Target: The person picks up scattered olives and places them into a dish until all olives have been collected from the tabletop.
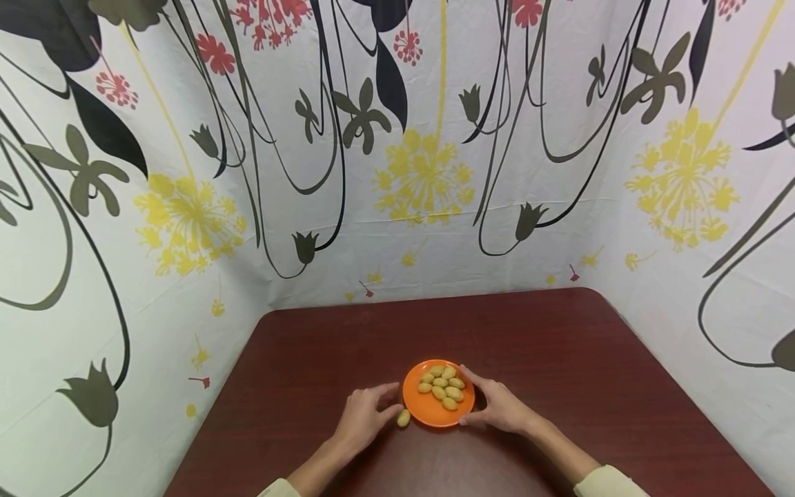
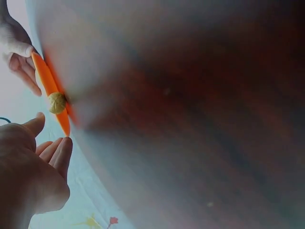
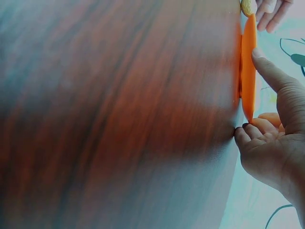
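An orange plate lies on the table, holding several small yellowish oval pieces, too small to name by kind. One more oval piece rests on the tabletop just off the plate's near left rim; from the left wrist its surface looks ridged. My right hand grips the plate's right side, fingers at the far rim and thumb at the near rim. Beside the left rim, my left hand has its thumb close to the loose piece and loosely bent fingers near the rim. In the left wrist view, the left fingertips appear at the plate's edge.
The dark reddish-brown table has rounded far corners. Patterned white cloth with flowers and leaves hangs behind it and along both sides.
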Action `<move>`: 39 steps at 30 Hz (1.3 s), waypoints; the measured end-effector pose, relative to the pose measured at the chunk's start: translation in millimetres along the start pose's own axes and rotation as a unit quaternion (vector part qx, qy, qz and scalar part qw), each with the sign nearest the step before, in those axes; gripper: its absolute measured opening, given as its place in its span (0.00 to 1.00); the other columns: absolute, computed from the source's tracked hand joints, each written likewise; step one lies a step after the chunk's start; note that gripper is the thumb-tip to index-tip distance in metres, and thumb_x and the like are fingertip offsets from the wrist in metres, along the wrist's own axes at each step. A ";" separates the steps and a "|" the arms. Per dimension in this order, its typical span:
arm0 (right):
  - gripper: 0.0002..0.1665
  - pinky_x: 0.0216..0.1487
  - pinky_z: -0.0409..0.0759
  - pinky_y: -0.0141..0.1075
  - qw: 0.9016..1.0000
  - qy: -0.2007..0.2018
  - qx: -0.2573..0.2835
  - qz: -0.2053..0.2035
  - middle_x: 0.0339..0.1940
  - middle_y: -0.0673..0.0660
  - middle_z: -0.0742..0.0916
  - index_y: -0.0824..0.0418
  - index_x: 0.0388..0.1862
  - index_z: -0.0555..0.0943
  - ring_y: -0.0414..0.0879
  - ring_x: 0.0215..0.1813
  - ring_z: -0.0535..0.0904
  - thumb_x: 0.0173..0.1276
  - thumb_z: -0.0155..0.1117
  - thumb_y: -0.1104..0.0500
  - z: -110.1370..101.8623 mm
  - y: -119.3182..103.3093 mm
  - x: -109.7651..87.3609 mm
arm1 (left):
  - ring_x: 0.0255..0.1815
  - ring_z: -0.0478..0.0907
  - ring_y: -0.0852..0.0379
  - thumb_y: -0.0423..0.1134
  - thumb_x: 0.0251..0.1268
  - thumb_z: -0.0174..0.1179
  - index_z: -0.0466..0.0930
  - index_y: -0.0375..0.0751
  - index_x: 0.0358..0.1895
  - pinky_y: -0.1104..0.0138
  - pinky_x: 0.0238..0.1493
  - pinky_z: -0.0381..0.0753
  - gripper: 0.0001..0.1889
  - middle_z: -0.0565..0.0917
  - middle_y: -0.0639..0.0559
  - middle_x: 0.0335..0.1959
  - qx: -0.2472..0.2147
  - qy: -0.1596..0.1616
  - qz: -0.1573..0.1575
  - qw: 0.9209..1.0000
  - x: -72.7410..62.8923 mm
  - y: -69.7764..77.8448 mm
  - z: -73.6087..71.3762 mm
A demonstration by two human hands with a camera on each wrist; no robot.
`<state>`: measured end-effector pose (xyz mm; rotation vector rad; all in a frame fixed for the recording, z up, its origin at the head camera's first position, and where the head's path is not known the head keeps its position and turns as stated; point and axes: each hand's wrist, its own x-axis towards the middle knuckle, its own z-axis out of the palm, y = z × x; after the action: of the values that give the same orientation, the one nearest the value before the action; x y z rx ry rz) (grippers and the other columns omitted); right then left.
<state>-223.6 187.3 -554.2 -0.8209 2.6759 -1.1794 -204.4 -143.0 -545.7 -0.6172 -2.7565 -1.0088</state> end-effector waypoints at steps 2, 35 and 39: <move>0.64 0.73 0.65 0.68 1.000 0.001 -0.002 -0.001 0.81 0.71 0.69 0.64 0.86 0.58 0.70 0.78 0.66 0.62 0.83 0.43 0.1 0.3 0.0 | 0.49 0.90 0.55 0.47 0.68 0.75 0.87 0.40 0.63 0.60 0.47 0.90 0.24 0.91 0.49 0.52 -0.015 -0.012 -0.007 1.000 -2.8 0.4 1.1; 0.64 0.73 0.65 0.68 1.000 -0.001 0.000 0.003 0.80 0.72 0.69 0.65 0.86 0.58 0.70 0.78 0.66 0.63 0.83 0.44 0.5 0.6 0.6 | 0.43 0.90 0.60 0.34 0.59 0.81 0.89 0.38 0.53 0.71 0.42 0.87 0.19 0.92 0.50 0.46 -0.075 -0.030 0.001 0.997 -7.6 3.2 1.4; 0.63 0.73 0.65 0.68 1.000 -0.003 0.000 0.007 0.80 0.72 0.69 0.65 0.86 0.58 0.71 0.78 0.66 0.63 0.83 0.44 0.3 0.5 0.6 | 0.38 0.90 0.62 0.35 0.58 0.81 0.90 0.41 0.49 0.70 0.39 0.88 0.16 0.92 0.51 0.42 -0.069 -0.005 0.007 0.998 -2.3 0.4 -2.9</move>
<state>-224.1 187.1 -554.7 -0.8031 2.6722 -1.1715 -202.1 -145.4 -543.9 -0.6602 -2.7039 -1.2045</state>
